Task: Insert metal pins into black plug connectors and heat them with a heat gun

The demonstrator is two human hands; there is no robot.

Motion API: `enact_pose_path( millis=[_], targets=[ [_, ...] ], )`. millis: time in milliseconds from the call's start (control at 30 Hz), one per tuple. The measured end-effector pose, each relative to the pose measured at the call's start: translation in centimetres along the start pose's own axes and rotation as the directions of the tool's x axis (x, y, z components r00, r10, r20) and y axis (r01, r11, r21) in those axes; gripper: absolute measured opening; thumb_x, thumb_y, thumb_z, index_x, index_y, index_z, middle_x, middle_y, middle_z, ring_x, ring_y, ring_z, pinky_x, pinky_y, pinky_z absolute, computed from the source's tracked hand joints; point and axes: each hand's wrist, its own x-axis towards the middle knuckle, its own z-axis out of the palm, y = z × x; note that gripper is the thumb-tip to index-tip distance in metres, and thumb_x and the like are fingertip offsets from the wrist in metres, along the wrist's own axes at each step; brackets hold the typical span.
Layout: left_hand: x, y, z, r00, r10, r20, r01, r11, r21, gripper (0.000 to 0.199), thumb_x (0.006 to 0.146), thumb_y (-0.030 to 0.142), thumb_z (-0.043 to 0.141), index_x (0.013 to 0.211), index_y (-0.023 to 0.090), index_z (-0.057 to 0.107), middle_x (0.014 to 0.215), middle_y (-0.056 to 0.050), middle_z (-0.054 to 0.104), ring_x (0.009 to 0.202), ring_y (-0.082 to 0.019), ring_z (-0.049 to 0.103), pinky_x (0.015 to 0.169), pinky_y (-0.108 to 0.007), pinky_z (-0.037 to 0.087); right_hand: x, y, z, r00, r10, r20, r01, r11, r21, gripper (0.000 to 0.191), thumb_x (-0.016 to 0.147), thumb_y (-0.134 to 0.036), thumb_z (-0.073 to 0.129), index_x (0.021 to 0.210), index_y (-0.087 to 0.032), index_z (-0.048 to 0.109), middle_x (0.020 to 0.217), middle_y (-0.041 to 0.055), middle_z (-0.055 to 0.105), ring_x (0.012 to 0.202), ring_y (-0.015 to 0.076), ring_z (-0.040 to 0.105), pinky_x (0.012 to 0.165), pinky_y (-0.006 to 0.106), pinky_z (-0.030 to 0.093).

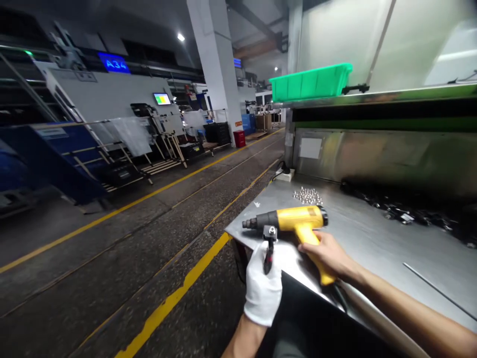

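Head view: left hand [263,286], white cotton glove, nearest the camera, closed round a slim black part [269,253] with a small metal-capped head [271,232]; exact part unclear, stem [268,263] runs down against the glove. Right hand [328,254], bare, wraps the pistol grip [324,271] of a yellow-and-black heat gun [294,219], held over the edge of a stainless steel bench [368,253], nozzle [249,223] pointing left. Gun looks stiff, fairly heavy, probably nose-heavy; take it by the grip, stay off the nozzle. Black part looks light and stiff; pinch the stem. Further along the bench: loose small metal pieces [307,196], a power strip [285,175], heaped black parts [398,211]. Green plastic tote [311,82] sits on the ledge above.
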Motion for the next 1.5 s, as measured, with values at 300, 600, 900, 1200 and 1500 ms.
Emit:
enact_pose_path(
  millis=[300,600,900,1200,1500],
  targets=[
    [-1.8,1.6,-3.5,0.995,-0.046,0.086,0.045,0.999,0.008,0.02,0.099,0.035,0.057,0.09,0.02,0.066,0.087,-0.003,0.07,0.082,-0.018,0.067,0.081,-0.029,0.055,4.9,-4.4,6.3,0.999,-0.04,-0.019,0.029,0.912,-0.408,0.03,0.098,-0.039,0.064,0.115,-0.016,0.066,0.111,0.0063,0.068,0.092,0.0201,0.067,0.08,0.039,0.059],
    [-2.3,1.9,-1.4,0.941,-0.084,0.327,0.087,0.996,0.006,0.019,0.095,0.035,0.063,0.109,0.023,0.07,0.103,-0.005,0.075,0.096,-0.021,0.071,0.092,-0.032,0.057,1.9,-3.4,1.6,0.958,-0.282,-0.051,0.174,0.713,-0.679,0.032,0.099,-0.044,0.06,0.113,-0.016,0.067,0.111,0.006,0.068,0.098,0.0226,0.067,0.087,0.043,0.056],
    [-0.2,3.0,6.0,0.686,0.089,0.722,-0.329,0.923,0.199,0.029,0.095,0.048,0.062,0.109,0.024,0.069,0.095,-0.006,0.073,0.089,-0.024,0.068,0.079,-0.036,0.055,-10.2,7.7,-18.7,0.89,-0.257,-0.377,-0.199,0.525,-0.828,0.033,0.094,-0.043,0.064,0.114,-0.016,0.064,0.113,0.0095,0.064,0.108,0.0261,0.059,0.09,0.046,0.05],
    [3.2,2.2,13.7,0.436,0.171,0.884,-0.844,0.418,0.335,0.038,0.101,0.05,0.046,0.115,0.02,0.064,0.099,-0.01,0.067,0.092,-0.029,0.063,0.077,-0.038,0.044,-12.4,9.8,-20.1,0.925,-0.247,-0.289,-0.069,0.637,-0.767,0.026,0.104,-0.032,0.041,0.11,-0.014,0.059,0.09,0.0095,0.066,0.077,0.022,0.057,0.069,0.035,0.042],
    [4.1,2.1,14.6,0.372,0.103,0.922,-0.882,0.348,0.317,0.033,0.101,0.049,0.051,0.108,0.02,0.064,0.089,-0.004,0.064,0.085,-0.023,0.061,0.076,-0.033,0.045,-10.5,10.5,-19.6,0.844,-0.508,-0.174,0.359,0.775,-0.521,0.026,0.101,-0.028,0.052,0.105,-0.015,0.074,0.063,-0.0033,0.063,0.055,0.0108,0.052,0.058,0.028,0.038]
  ],
)
